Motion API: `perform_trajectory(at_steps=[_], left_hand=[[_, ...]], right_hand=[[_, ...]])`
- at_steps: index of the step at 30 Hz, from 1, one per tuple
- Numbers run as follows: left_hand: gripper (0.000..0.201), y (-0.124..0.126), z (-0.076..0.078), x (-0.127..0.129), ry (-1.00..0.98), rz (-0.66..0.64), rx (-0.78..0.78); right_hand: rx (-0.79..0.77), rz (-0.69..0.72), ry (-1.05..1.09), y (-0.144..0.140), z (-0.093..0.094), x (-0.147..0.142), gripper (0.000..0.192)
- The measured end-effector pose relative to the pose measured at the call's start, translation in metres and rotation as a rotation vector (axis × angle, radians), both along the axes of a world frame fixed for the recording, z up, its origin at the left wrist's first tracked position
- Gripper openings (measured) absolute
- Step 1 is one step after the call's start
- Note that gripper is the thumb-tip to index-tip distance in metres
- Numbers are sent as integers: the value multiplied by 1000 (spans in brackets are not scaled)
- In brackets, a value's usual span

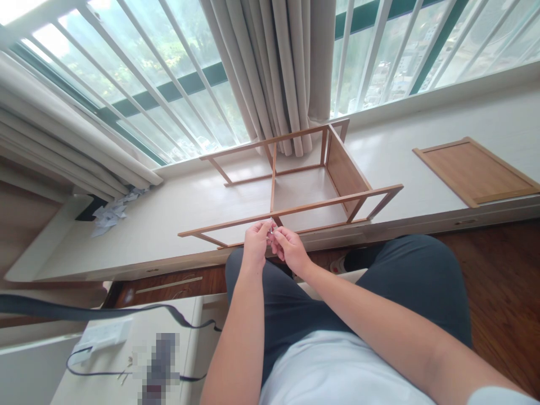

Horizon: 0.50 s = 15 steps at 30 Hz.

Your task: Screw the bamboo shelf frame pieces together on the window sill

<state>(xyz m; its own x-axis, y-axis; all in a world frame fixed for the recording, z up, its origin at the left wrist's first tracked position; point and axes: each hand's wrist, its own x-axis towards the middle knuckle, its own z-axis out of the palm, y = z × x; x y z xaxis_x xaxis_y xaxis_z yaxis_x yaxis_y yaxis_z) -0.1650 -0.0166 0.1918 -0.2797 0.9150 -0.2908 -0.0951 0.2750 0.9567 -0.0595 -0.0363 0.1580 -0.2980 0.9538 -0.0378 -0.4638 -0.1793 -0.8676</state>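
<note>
A brown wooden rack frame lies on its side on the pale window ledge, with a panel fitted toward its right end. Close to the middle crossbar, at the frame's near rail, my two hands meet. My left hand is closed, its thumb and fingers pinching a small silvery metal piece, too small to name its kind. Fingertips of my right hand are closed on the same piece from the other side. The fingers partly hide it.
A separate wooden panel lies flat on the ledge at the right. Paper scraps are at the far left. Behind hang curtains. A white cabinet top at lower left carries a dark strap and small sticks.
</note>
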Motion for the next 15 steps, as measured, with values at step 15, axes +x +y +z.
perform_trajectory(at_steps=[15], left_hand=[[31, -3, 2, 1, -40, -60, -19]], right_hand=[[-179, 131, 262, 3, -8, -2, 30]])
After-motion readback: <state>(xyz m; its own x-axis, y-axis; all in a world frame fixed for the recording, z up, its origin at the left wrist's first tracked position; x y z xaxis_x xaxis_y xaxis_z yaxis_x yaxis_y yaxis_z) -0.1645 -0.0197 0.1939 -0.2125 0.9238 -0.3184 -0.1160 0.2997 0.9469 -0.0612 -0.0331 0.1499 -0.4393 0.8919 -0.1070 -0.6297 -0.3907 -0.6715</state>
